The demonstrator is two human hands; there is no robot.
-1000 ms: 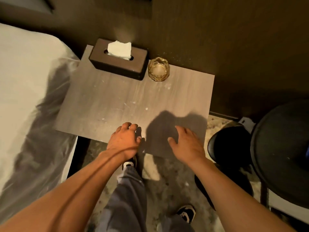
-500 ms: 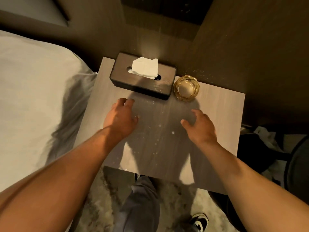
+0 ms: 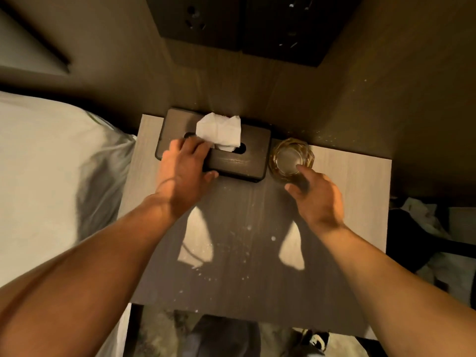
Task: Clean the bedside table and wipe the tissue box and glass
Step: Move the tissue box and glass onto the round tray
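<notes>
Two hands: I have both on the far row of the bedside table (image 3: 347, 202), neither holding a cloth.
Left hand (image 3: 184, 171): fingers spread over the tissue box (image 3: 239, 161), thumb at its near face; draped on it, not yet clamped.
Right hand (image 3: 316, 197): open, forefinger touching the near rim of the glass (image 3: 291, 159); nothing pinched.
Tissue box: at 11 o'clock, against the wall; stiff and probably light, so I'd take it by the long sides.
Tissue (image 3: 219, 132): soft, standing out of the slot.
Glass: at 1 o'clock, just beside the box; fragile, likely slippery; I'd grip round the wall.
Tabletop: pale specks (image 3: 247, 228) at centre, unwiped.
</notes>
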